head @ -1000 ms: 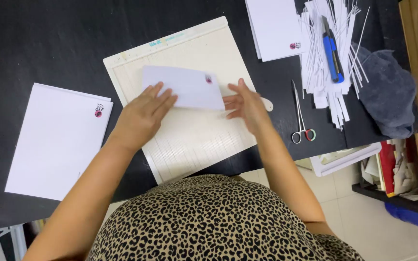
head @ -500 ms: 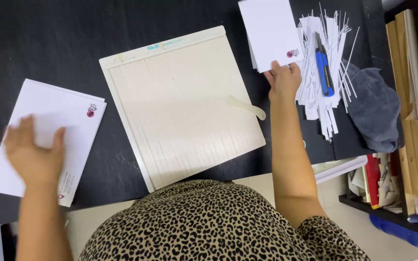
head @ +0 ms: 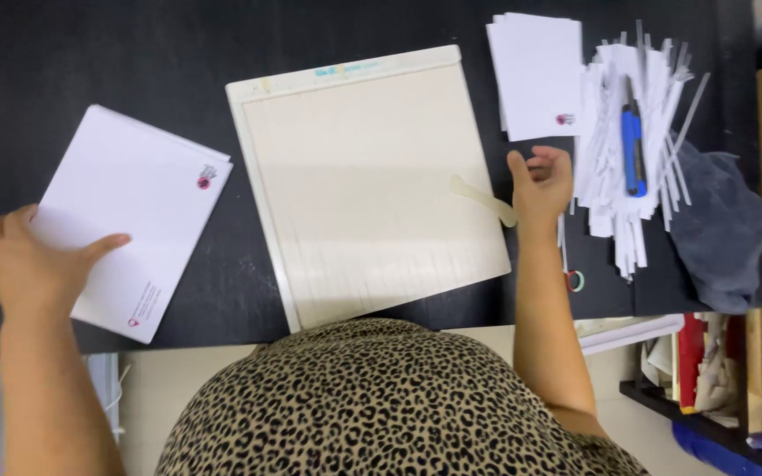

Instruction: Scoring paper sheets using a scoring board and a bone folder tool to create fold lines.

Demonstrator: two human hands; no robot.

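While the left hand lies flat on the paper stack, right fingers curl empty below folded cards.

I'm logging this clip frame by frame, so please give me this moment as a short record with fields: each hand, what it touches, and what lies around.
left hand: rests on the near edge of the white sheet stack, thumb on top
right hand: fingers curled, just below the small card pile; contact unclear
centre: cream scoring board with a pale folding tool lying on it
right side: paper strips, blue knife, grey cloth
surface: black table
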